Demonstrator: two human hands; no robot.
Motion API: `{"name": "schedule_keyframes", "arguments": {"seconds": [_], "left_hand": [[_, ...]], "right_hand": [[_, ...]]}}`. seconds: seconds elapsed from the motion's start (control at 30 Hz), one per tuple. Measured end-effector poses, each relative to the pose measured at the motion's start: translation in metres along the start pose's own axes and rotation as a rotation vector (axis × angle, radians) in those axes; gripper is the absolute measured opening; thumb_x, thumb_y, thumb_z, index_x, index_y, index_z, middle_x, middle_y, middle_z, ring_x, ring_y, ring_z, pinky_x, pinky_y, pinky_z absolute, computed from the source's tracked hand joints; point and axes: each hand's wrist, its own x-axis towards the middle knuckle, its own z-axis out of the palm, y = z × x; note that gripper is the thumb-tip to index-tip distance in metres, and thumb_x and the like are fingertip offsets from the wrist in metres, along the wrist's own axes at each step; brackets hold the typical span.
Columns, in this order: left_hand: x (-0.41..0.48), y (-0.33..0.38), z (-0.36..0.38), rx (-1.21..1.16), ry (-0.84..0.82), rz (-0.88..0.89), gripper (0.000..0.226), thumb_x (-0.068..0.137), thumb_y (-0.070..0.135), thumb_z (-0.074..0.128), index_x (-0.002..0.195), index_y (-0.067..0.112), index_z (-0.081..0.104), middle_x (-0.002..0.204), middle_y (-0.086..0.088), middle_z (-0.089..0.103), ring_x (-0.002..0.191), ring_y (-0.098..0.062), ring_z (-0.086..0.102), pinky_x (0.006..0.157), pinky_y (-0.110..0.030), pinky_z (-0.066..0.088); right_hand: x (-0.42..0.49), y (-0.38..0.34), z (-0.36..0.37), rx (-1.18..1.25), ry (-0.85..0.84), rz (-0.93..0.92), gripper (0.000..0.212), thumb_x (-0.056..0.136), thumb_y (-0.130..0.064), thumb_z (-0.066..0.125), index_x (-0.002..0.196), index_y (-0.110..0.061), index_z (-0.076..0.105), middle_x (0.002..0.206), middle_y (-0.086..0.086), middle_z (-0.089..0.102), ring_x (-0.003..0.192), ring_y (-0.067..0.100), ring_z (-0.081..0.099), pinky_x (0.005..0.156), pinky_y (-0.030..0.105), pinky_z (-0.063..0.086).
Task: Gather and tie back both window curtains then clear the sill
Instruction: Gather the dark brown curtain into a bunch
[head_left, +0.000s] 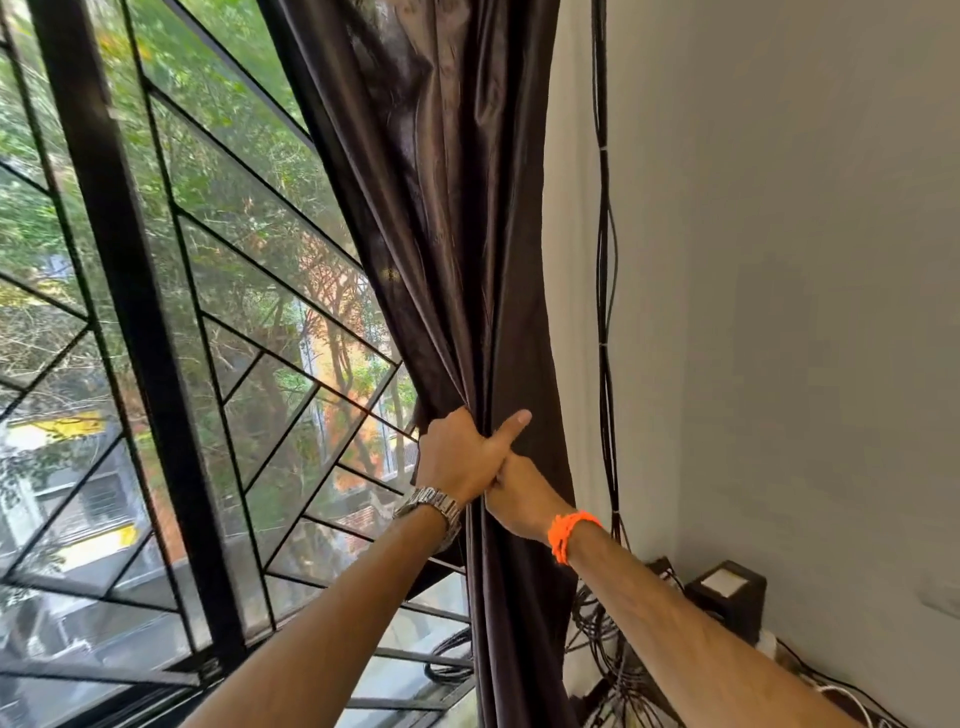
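Note:
A dark brown satin curtain (441, 218) hangs at the right side of the window, bunched into a narrow column. My left hand (462, 457), with a metal watch on the wrist, is closed around the gathered fabric, thumb pointing up. Just below and to the right of it, my right hand (519, 499), with an orange cord bracelet on the wrist, pinches the same bundle. The two hands touch. Below them the curtain falls straight down. No tie-back is visible. The other curtain is out of view, and of the sill only a stretch below the window shows.
The window (208, 364) has a black metal frame and a slanted grille, with trees and buildings outside. Black cables (605, 260) run down the white wall right of the curtain. A tangle of cables (613, 649) and a dark box (727, 592) sit in the corner below.

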Motion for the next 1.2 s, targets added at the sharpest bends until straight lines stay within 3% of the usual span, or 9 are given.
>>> {"name": "schedule_keyframes", "arguments": {"seconds": [0.1, 0.23, 0.33, 0.5, 0.6, 0.73, 0.87, 1.03, 1.2], "left_hand": [[0.007, -0.003, -0.004, 0.079, 0.036, -0.068, 0.052, 0.080, 0.058, 0.063, 0.090, 0.007, 0.062, 0.091, -0.013, 0.066, 0.086, -0.033, 0.063, 0.067, -0.034, 0.048], [0.006, -0.011, -0.015, 0.114, 0.116, -0.076, 0.035, 0.092, 0.038, 0.056, 0.087, 0.003, 0.059, 0.091, -0.017, 0.066, 0.089, -0.039, 0.062, 0.066, -0.034, 0.042], [0.000, -0.015, -0.023, 0.105, 0.149, -0.052, 0.037, 0.092, 0.039, 0.055, 0.079, 0.005, 0.059, 0.087, -0.018, 0.066, 0.085, -0.041, 0.062, 0.071, -0.040, 0.050], [-0.005, -0.016, -0.037, 0.047, 0.162, -0.027, 0.039, 0.089, 0.039, 0.060, 0.072, 0.004, 0.058, 0.073, -0.012, 0.064, 0.071, -0.033, 0.061, 0.059, -0.034, 0.046], [-0.005, -0.021, -0.045, 0.038, 0.153, -0.028, 0.038, 0.086, 0.044, 0.060, 0.076, 0.007, 0.063, 0.074, -0.008, 0.065, 0.070, -0.030, 0.062, 0.062, -0.037, 0.052], [-0.004, -0.030, -0.057, 0.033, 0.146, -0.039, 0.039, 0.082, 0.050, 0.057, 0.073, 0.012, 0.061, 0.072, -0.006, 0.065, 0.070, -0.029, 0.063, 0.061, -0.039, 0.054], [-0.003, -0.033, -0.065, 0.060, 0.168, -0.038, 0.043, 0.087, 0.040, 0.062, 0.057, 0.016, 0.042, 0.059, -0.003, 0.053, 0.064, -0.030, 0.059, 0.053, -0.031, 0.040], [0.002, -0.035, -0.052, 0.122, 0.184, -0.042, 0.041, 0.090, 0.040, 0.057, 0.063, 0.012, 0.044, 0.075, -0.017, 0.063, 0.076, -0.040, 0.060, 0.068, -0.042, 0.050], [0.004, -0.026, -0.021, 0.199, 0.138, -0.030, 0.034, 0.093, 0.038, 0.052, 0.080, 0.008, 0.057, 0.093, -0.022, 0.065, 0.091, -0.046, 0.059, 0.071, -0.041, 0.044]], "right_hand": [[-0.006, 0.004, 0.004, -0.002, -0.071, -0.037, 0.070, 0.082, 0.007, 0.045, 0.148, -0.011, 0.032, 0.092, 0.007, 0.065, 0.064, 0.005, 0.058, 0.052, 0.007, 0.042], [0.000, 0.017, 0.001, 0.231, 0.021, -0.114, 0.064, 0.071, 0.005, 0.051, 0.129, -0.019, 0.059, 0.112, -0.001, 0.072, 0.102, 0.010, 0.068, 0.087, 0.023, 0.054], [0.016, 0.025, -0.011, 0.482, 0.209, -0.021, 0.046, 0.077, 0.019, 0.048, 0.111, -0.005, 0.068, 0.104, 0.011, 0.075, 0.101, 0.015, 0.070, 0.081, 0.015, 0.052], [0.059, 0.044, -0.018, 0.523, 0.425, 0.198, 0.047, 0.074, -0.003, 0.079, 0.117, -0.011, 0.061, 0.120, 0.010, 0.066, 0.108, 0.025, 0.063, 0.094, 0.041, 0.052], [0.076, 0.046, -0.019, 0.663, 0.341, 0.302, 0.080, 0.073, -0.016, 0.084, 0.139, -0.011, 0.039, 0.129, 0.003, 0.048, 0.118, 0.021, 0.051, 0.095, 0.040, 0.041], [0.092, 0.057, -0.014, 0.758, 0.100, 0.371, 0.092, 0.073, -0.033, 0.082, 0.147, -0.018, 0.031, 0.137, -0.001, 0.050, 0.127, 0.020, 0.045, 0.101, 0.053, 0.032], [0.097, 0.062, -0.003, 0.837, 0.246, 0.264, 0.043, 0.069, -0.020, 0.086, 0.109, -0.012, 0.071, 0.110, 0.005, 0.073, 0.102, 0.023, 0.067, 0.077, 0.033, 0.051], [0.085, 0.070, -0.001, 0.711, 0.554, 0.231, 0.048, 0.058, -0.026, 0.091, 0.100, -0.009, 0.076, 0.092, 0.003, 0.077, 0.085, 0.019, 0.073, 0.086, 0.038, 0.059], [0.050, 0.047, 0.001, 0.413, 0.687, 0.083, 0.025, 0.072, -0.027, 0.083, 0.095, -0.016, 0.077, 0.087, -0.002, 0.076, 0.083, 0.014, 0.072, 0.080, 0.031, 0.056]]}}
